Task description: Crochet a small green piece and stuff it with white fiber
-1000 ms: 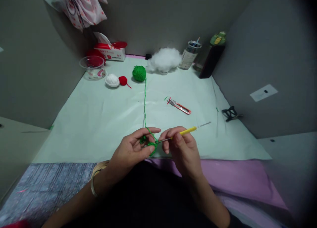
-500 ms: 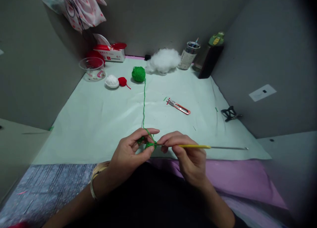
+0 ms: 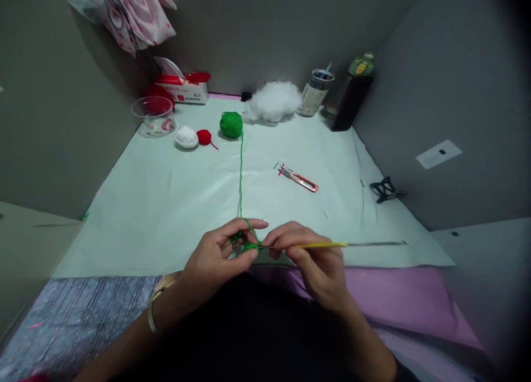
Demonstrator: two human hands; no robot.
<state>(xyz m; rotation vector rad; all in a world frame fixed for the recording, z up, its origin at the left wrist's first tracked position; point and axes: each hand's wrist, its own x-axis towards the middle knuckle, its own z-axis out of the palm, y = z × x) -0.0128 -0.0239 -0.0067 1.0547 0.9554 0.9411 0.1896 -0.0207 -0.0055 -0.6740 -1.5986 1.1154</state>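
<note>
The small green crochet piece (image 3: 249, 245) sits pinched in the fingers (image 3: 244, 256) of the left hand (image 3: 218, 255), thumb below and forefinger stretched over the top, near the front edge of the pale green surface (image 3: 166, 205). The right hand (image 3: 311, 257) is just beside it, fingers closed on the yellow-handled crochet hook (image 3: 327, 245), which lies almost level, its tip in the green piece and its metal end pointing right. Both wrists angle inward, palms facing each other. A green strand (image 3: 240, 177) runs from the work straight back to the green yarn ball (image 3: 231, 124). Red-handled snips (image 3: 299, 178) lie well apart, farther back on the right.
</note>
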